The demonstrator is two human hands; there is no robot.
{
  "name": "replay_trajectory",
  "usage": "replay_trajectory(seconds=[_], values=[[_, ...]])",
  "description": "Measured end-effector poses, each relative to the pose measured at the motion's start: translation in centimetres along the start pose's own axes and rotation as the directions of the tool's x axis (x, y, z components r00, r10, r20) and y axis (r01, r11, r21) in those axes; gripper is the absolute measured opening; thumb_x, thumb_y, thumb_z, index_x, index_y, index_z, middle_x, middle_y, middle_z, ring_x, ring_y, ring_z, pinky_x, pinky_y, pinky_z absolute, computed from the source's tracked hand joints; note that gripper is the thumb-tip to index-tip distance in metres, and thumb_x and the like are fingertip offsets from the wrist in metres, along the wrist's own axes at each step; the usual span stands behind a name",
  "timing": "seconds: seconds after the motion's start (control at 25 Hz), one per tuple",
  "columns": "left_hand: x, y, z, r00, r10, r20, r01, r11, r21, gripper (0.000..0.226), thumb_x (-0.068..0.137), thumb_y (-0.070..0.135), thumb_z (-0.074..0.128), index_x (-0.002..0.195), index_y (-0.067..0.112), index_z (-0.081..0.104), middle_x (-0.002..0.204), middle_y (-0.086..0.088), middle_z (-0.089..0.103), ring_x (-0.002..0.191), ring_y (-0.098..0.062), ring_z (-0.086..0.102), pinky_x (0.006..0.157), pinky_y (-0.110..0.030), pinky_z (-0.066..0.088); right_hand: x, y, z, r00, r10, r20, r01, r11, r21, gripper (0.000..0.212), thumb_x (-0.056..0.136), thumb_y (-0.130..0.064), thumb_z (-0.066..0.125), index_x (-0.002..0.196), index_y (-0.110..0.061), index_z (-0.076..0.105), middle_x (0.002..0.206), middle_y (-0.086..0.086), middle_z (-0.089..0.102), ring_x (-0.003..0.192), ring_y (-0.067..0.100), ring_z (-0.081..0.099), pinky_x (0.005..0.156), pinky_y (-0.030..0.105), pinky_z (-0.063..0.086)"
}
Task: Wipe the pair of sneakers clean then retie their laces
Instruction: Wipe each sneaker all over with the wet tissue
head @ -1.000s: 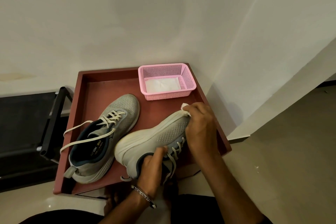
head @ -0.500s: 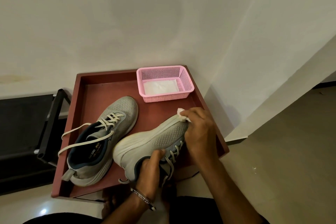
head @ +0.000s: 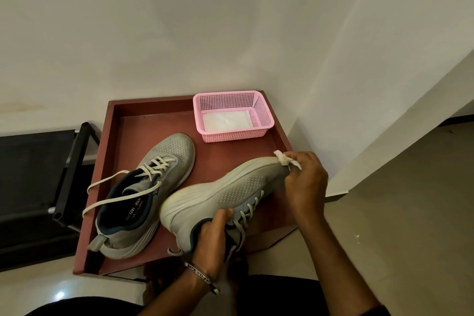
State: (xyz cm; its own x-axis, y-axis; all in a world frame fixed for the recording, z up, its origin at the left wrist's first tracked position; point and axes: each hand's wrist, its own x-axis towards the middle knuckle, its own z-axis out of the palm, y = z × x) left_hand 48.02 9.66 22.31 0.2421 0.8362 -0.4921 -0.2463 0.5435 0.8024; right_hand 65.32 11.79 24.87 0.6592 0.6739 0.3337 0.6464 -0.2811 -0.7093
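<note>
Two grey mesh sneakers with cream laces are over a dark red tray (head: pixel 143 123). The left sneaker (head: pixel 151 187) stands upright on the tray, its laces loose and trailing left. The right sneaker (head: pixel 225 192) is tipped on its side, sole edge up. My left hand (head: pixel 213 238) grips it at the collar, fingers inside the opening. My right hand (head: pixel 305 182) is closed on a small white wipe (head: pixel 283 159) pressed against that sneaker's toe.
A pink mesh basket (head: pixel 264 113) with white wipes inside sits at the tray's far right corner. A black metal rack (head: pixel 69 174) stands left of the tray. White walls rise behind and to the right. Pale floor lies at the right.
My right hand and the wipe have slid a little along the toe of the tipped sneaker. My left hand keeps the same grip, and the view has shifted slightly.
</note>
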Motion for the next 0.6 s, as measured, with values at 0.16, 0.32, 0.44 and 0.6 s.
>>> replay_trajectory(seconds=[0.16,0.32,0.44,0.6], values=[[-0.2,0.4,0.1,1.000,-0.019,-0.017,0.019,1.000,0.013,0.033,0.087,0.027,0.057,0.098,0.002,0.075,0.099,-0.020,0.074,0.102,-0.040,0.067,0.098,-0.057,0.047,-1.4,-1.9,0.8,0.994,-0.100,0.047,0.102,0.994,-0.041,0.027,0.084,0.007,0.065,0.105,-0.007,0.073,0.105,0.004,0.067,0.095,0.016,0.060,0.073,0.011,0.044],[0.1,0.1,0.1,0.998,-0.059,-0.019,0.060,0.997,0.043,0.055,0.073,0.042,0.062,0.098,-0.007,0.068,0.102,-0.035,0.066,0.101,-0.053,0.060,0.085,-0.058,0.052,-3.3,-3.8,2.1,0.903,-0.375,0.210,0.402,0.910,-0.104,0.028,0.077,0.002,0.067,0.103,-0.007,0.074,0.100,0.004,0.067,0.093,0.015,0.057,0.073,0.025,0.053],[0.1,-0.3,-0.2,1.000,-0.028,-0.006,0.028,0.997,0.074,0.037,0.090,0.027,0.055,0.094,-0.004,0.072,0.096,-0.030,0.070,0.097,-0.049,0.064,0.080,-0.049,0.050,-1.9,-2.6,1.0,0.947,-0.265,0.183,0.288,0.951,-0.115,0.027,0.082,-0.001,0.062,0.104,-0.010,0.074,0.102,0.002,0.065,0.093,0.016,0.055,0.070,0.016,0.046],[0.2,-0.3,-0.4,0.999,-0.007,0.033,0.002,0.992,0.129,0.049,0.078,0.043,0.059,0.083,-0.005,0.071,0.068,-0.015,0.065,0.073,-0.032,0.059,0.070,-0.041,0.046,-1.4,-2.6,0.6,0.988,-0.132,0.085,0.144,0.978,-0.151,0.029,0.081,0.006,0.066,0.105,-0.008,0.075,0.103,0.005,0.066,0.093,0.012,0.051,0.068,0.008,0.037]])
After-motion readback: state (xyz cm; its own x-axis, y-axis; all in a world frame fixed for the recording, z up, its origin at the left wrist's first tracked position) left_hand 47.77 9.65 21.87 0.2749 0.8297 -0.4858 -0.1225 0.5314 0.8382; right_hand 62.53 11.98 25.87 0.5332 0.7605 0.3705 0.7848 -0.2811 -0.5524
